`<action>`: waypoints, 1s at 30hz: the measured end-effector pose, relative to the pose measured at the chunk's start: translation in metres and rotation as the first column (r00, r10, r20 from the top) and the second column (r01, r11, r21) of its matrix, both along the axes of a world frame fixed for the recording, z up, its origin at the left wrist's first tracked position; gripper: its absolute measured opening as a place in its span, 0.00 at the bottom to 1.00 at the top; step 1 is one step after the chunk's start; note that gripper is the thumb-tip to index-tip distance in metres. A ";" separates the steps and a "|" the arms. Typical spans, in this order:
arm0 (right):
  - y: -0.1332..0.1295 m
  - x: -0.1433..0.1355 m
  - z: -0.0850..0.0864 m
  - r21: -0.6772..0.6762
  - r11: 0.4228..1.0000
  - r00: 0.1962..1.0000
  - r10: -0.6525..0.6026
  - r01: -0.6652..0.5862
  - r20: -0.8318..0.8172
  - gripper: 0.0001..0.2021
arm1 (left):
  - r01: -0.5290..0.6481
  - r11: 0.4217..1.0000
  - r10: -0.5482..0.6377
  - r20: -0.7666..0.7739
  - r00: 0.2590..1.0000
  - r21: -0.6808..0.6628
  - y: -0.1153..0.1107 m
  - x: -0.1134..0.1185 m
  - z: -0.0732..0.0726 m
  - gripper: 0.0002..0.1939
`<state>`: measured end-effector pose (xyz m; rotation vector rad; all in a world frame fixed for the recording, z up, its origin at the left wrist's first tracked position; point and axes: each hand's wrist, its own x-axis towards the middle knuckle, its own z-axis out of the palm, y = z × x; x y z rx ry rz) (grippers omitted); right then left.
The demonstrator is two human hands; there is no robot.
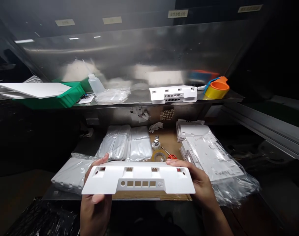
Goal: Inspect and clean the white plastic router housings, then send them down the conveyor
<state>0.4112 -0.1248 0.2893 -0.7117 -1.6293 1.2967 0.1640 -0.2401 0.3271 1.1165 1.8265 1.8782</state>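
A white plastic housing (102, 183) with a row of square cutouts is held level above the front edge of the bench. My left hand (96, 203) grips its left end, with the thumb below and a finger over the top edge. Around the right end my right hand (201, 183) is closed, its fingers on the top edge and partly hidden behind the part. Behind the housing lie a roll of yellow tape (159, 155), red-handled scissors (172, 156) and a small metal-topped bottle (156, 143).
Bagged white parts (213, 154) are stacked at right, another bagged stack (72, 172) at left, clear bags (117, 141) behind. The shelf (137, 98) holds a green bin (77, 93), squeeze bottle (96, 84), similar housing (172, 93) and yellow-orange roll (217, 90).
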 end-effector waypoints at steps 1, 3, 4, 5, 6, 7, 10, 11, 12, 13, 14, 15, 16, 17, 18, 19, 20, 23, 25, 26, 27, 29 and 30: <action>0.001 0.000 0.000 0.018 1.000 1.000 0.007 -0.007 -0.015 0.14 | 0.020 1.000 -0.020 0.040 0.999 0.017 0.000 -0.001 -0.001 0.40; 0.003 0.000 -0.001 0.055 0.998 0.998 0.025 -0.022 -0.053 0.13 | 0.034 0.998 -0.039 0.096 0.995 0.046 0.001 -0.001 -0.002 0.45; 0.004 0.001 -0.002 0.067 0.997 0.997 0.032 -0.027 -0.069 0.12 | 0.027 0.998 -0.032 0.099 0.995 0.050 0.001 -0.001 -0.003 0.46; 0.004 0.003 -0.003 0.073 0.997 0.996 0.037 -0.031 -0.079 0.13 | 0.020 0.998 -0.024 0.088 0.996 0.051 0.002 -0.001 -0.003 0.47; 0.005 0.004 -0.005 0.073 0.997 0.996 0.037 -0.031 -0.085 0.13 | 0.014 0.998 -0.018 0.076 0.997 0.055 0.003 -0.001 -0.002 0.47; 0.005 0.006 -0.007 0.068 0.997 0.996 0.036 -0.030 -0.085 0.13 | 0.014 0.998 -0.018 0.073 0.997 0.060 0.003 -0.001 -0.002 0.47; 0.006 0.011 -0.014 0.058 0.998 0.997 0.018 -0.014 -0.070 0.14 | 0.043 0.995 -0.053 0.112 0.992 0.084 0.006 0.000 -0.003 0.47; 0.007 0.013 -0.016 0.065 0.998 0.998 0.004 0.000 -0.065 0.14 | 0.052 0.994 -0.064 0.133 0.989 0.094 0.006 0.001 -0.004 0.47; 0.007 0.014 -0.017 0.079 0.997 0.998 -0.010 0.015 -0.064 0.15 | 0.058 0.993 -0.074 0.151 0.986 0.106 0.007 0.002 -0.004 0.46; 0.007 0.015 -0.017 0.103 0.994 0.998 -0.023 0.030 -0.065 0.15 | 0.060 0.990 -0.080 0.164 0.983 0.126 0.007 0.003 -0.005 0.46; 0.007 0.015 -0.016 0.138 0.990 0.997 -0.031 0.040 -0.066 0.15 | 0.068 0.985 -0.097 0.183 0.978 0.157 0.007 0.003 -0.006 0.44; 0.006 0.015 -0.014 0.176 0.983 0.997 -0.044 0.054 -0.063 0.14 | 0.080 0.978 -0.124 0.225 0.967 0.193 0.007 0.004 -0.007 0.43; 0.005 0.015 -0.012 0.208 0.975 0.996 -0.067 0.076 -0.050 0.13 | 0.092 0.969 -0.161 0.303 0.939 0.228 0.007 0.003 -0.007 0.42; 0.004 0.016 -0.009 0.242 0.965 0.995 -0.094 0.099 -0.034 0.12 | 0.104 0.961 -0.207 0.418 0.884 0.256 0.007 0.002 -0.008 0.42; 0.003 0.016 -0.006 0.288 0.951 0.993 -0.114 0.114 -0.018 0.12 | 0.122 0.956 -0.256 0.549 0.796 0.268 0.006 0.000 -0.009 0.42; 0.001 0.017 -0.004 0.341 0.932 0.991 -0.130 0.124 -0.005 0.12 | 0.151 0.953 -0.292 0.670 0.683 0.261 0.005 -0.004 -0.010 0.42; 0.000 0.019 -0.002 0.400 0.908 0.990 -0.142 0.128 0.005 0.13 | 0.193 0.951 -0.308 0.762 0.569 0.240 0.004 -0.008 -0.011 0.39; 0.000 0.023 -0.005 0.556 0.826 0.987 -0.149 0.094 0.055 0.15 | 0.338 0.918 -0.335 0.862 0.380 0.208 0.002 -0.020 -0.014 0.25; 0.002 0.024 -0.010 0.534 0.838 0.978 -0.188 0.112 0.090 0.14 | 0.346 0.913 -0.346 0.863 0.367 0.218 0.001 -0.024 -0.014 0.25; 0.003 0.024 -0.013 0.478 0.866 0.973 -0.213 0.145 0.092 0.15 | 0.327 0.918 -0.345 0.859 0.378 0.224 0.001 -0.024 -0.014 0.27; 0.003 0.023 -0.015 0.390 0.899 0.965 -0.250 0.199 0.084 0.17 | 0.301 0.926 -0.339 0.853 0.397 0.227 0.001 -0.023 -0.014 0.30; 0.004 0.023 -0.020 0.128 0.940 0.941 -0.328 0.316 0.082 0.25 | 0.265 0.936 -0.330 0.841 0.428 0.232 0.001 -0.020 -0.014 0.34; 0.004 0.024 -0.022 -0.011 0.941 0.937 -0.336 0.339 0.097 0.27 | 0.258 0.936 -0.334 0.836 0.435 0.239 0.001 -0.019 -0.014 0.35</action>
